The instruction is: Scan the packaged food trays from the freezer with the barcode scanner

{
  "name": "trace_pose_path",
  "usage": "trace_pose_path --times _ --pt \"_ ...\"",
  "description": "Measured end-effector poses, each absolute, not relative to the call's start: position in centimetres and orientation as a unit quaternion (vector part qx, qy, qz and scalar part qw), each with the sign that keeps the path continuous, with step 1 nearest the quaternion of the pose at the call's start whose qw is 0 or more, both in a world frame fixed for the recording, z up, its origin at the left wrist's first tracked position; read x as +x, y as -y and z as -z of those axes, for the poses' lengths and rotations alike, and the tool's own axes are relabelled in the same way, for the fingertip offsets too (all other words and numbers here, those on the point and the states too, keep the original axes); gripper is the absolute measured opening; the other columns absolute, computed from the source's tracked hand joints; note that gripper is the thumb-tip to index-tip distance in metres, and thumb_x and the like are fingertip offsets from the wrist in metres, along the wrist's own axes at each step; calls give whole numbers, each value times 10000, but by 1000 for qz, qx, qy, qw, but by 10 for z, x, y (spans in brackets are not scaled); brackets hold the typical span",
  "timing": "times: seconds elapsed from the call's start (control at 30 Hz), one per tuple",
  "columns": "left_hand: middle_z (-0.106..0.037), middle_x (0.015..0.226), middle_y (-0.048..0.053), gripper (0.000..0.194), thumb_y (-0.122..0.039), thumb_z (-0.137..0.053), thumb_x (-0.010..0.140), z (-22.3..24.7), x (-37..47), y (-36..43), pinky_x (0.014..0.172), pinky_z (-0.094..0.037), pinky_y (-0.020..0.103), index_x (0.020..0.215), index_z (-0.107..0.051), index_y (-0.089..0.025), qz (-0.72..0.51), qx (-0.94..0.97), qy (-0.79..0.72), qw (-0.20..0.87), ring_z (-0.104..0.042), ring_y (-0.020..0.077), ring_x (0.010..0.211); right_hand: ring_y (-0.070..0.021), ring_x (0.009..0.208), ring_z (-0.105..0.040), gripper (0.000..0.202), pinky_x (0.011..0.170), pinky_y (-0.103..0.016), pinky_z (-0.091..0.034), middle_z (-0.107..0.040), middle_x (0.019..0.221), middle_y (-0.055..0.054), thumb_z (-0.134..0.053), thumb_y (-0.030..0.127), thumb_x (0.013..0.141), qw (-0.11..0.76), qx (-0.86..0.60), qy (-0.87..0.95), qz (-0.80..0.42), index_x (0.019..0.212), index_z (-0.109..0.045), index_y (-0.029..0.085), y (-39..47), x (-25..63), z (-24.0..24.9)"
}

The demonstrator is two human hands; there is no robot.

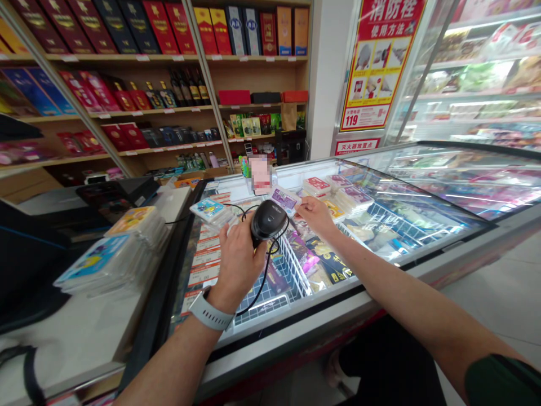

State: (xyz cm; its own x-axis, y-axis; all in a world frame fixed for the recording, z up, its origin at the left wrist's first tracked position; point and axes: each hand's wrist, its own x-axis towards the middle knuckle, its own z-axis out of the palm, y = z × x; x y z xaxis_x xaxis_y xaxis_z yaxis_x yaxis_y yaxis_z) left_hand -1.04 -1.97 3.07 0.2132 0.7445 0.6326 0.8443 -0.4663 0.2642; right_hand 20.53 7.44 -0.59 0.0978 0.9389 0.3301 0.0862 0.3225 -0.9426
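Observation:
My left hand (239, 259) is wrapped round the handle of a black barcode scanner (269, 219), above the glass top of a chest freezer (291, 332). The scanner's black cable loops beside it over the glass. Just beyond the scanner's head, my right hand (315, 215) pinches the edge of a small flat pack with a purple label (284, 199). Close to my left fingers lies a short stack of clear packs with a blue label (209, 210). Right of my right hand, stacks of packs with purple (357, 194), red (316, 185) and yellow labels rest on the glass.
On the counter at the left stand piles of packs with blue (95, 262) and orange labels (133, 220). Wire baskets (291, 259) with goods show through the glass. Shelves of boxes and bottles (186, 84) line the back wall. A small stand (261, 175) is at the freezer's far edge.

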Motion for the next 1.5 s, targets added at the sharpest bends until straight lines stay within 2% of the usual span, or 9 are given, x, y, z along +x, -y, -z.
trace_pose_path --times 0.3,0.53,0.67,0.83,0.97,1.17,1.33,1.5 --pt "-613 1273 145 522 -222 -538 837 -28 -12 18 1123 -240 519 1339 -425 -136 356 -777 517 53 -542 294 1211 -120 604 -618 247 626 -293 -585 -620 671 22 -673 392 697 591 -454 558 -365 813 -597 188 -73 206 2" --pt "-628 1238 141 486 -220 -515 847 -30 -13 20 1122 -237 522 1320 -431 -146 364 -776 513 47 -552 290 1192 -151 640 -631 319 633 -314 -583 -659 737 -16 -683 439 687 637 -446 553 -300 859 -624 177 -71 220 -14" --pt "-624 1241 138 493 -222 -516 847 -30 -13 20 1125 -226 530 1327 -422 -155 373 -774 509 51 -550 289 1185 -170 672 -635 327 639 -327 -578 -674 779 -35 -681 442 701 649 -486 546 -210 885 -650 172 -63 235 -26" --pt "-624 1236 139 488 -228 -521 851 -30 -13 20 1122 -231 525 1324 -424 -154 375 -773 509 50 -545 291 1194 -176 692 -634 264 646 -324 -561 -681 844 -51 -652 383 768 619 -546 564 -31 926 -682 174 -44 256 -29" --pt "-627 1229 141 494 -231 -521 850 -29 -14 20 1123 -230 524 1327 -426 -149 371 -774 510 53 -548 291 1190 -171 706 -618 233 660 -320 -544 -662 932 -68 -588 332 845 547 -563 612 102 997 -673 178 -27 273 -23" --pt "-627 1229 148 505 -238 -522 848 -27 -14 18 1124 -229 519 1332 -425 -131 368 -776 509 51 -556 292 1180 -227 918 -587 193 819 -339 -476 -644 982 -92 -516 246 903 352 -604 665 264 1014 -658 178 -7 283 -15" --pt "-638 1209 140 495 -251 -513 857 -28 -13 19 1119 -232 524 1333 -431 -142 367 -775 512 52 -564 291 1164 -244 925 -561 176 750 -325 -451 -624 951 -95 -497 166 891 201 -636 689 284 945 -664 181 -5 279 -10" --pt "-633 1222 140 493 -257 -513 860 -30 -13 20 1127 -221 523 1333 -429 -142 370 -772 514 48 -560 288 1169 -243 910 -571 206 778 -330 -449 -622 935 -106 -490 100 860 156 -637 708 262 945 -666 165 -10 281 -4"
